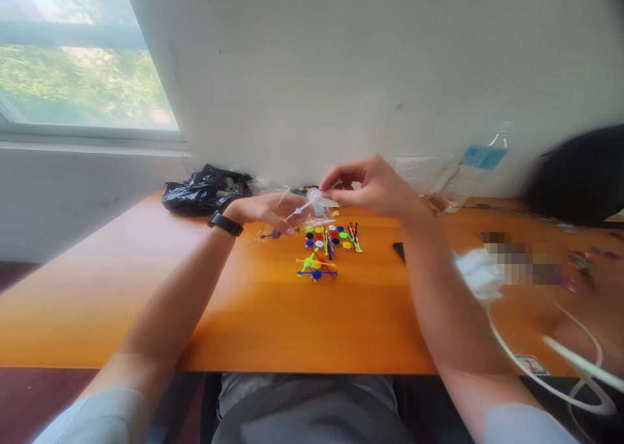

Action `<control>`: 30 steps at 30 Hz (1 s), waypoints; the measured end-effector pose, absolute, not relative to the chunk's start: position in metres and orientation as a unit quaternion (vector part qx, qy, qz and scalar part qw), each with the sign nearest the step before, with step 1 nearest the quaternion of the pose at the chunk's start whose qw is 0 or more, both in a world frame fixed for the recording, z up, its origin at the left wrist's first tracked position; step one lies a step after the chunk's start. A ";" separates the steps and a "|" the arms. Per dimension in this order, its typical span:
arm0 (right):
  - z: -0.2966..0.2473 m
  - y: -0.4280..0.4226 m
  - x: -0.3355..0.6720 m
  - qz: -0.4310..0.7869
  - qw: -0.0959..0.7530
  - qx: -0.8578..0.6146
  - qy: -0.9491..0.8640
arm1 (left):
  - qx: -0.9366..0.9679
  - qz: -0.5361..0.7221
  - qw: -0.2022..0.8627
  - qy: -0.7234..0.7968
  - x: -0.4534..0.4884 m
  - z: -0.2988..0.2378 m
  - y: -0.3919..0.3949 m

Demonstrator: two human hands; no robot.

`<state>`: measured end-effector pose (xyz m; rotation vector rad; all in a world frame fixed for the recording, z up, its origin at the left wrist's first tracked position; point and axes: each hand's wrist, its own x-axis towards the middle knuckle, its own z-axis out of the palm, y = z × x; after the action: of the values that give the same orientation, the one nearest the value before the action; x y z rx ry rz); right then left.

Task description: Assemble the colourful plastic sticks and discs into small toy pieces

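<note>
Over the middle of the table, my right hand [373, 187] pinches a white plastic arrow spinner [313, 195] by its round end. The spinner's shaft slants down toward my left hand [273, 211], which wears a black wristband. Between its thumb and fingers my left hand holds a crinkled clear plastic bag [319, 220], partly hidden by the fingers. Below lie rows of coloured round discs [346, 244], with several loose arrows [326, 241] among them. Nearer to me sits a small cluster of assembled arrow spinners [316, 265] in yellow, blue, red and green.
A black plastic bag [207, 189] lies at the back left by the wall. To the right are a dark flat object [399, 251], white crumpled material [480, 272] and a white cable [517, 356]. A clear bottle with a blue label [485, 156] stands at the back right.
</note>
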<state>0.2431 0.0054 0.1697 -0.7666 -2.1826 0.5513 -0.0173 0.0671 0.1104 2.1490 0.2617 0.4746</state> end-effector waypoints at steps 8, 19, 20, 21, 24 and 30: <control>0.171 0.004 0.245 0.185 0.431 -0.314 -0.825 | 0.854 0.147 0.487 0.109 -0.016 0.111 0.070; 0.171 0.001 0.241 0.146 0.386 -0.317 -0.854 | 0.857 0.167 0.472 0.120 -0.013 0.112 0.068; 0.172 0.001 0.242 0.145 0.399 -0.320 -0.847 | 0.858 0.166 0.471 0.121 -0.013 0.112 0.068; 0.172 0.001 0.244 0.145 0.411 -0.323 -0.840 | 0.859 0.166 0.469 0.122 -0.013 0.113 0.068; 0.173 0.000 0.247 0.147 0.419 -0.329 -0.834 | 0.859 0.170 0.466 0.125 -0.013 0.113 0.068; 0.171 -0.004 0.235 0.144 0.361 -0.311 -0.868 | 0.848 0.170 0.487 0.119 -0.010 0.105 0.070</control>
<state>0.2350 -0.0043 0.1710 -0.8004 -2.2359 0.3710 -0.0098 0.0703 0.1054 2.0633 0.2898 0.4124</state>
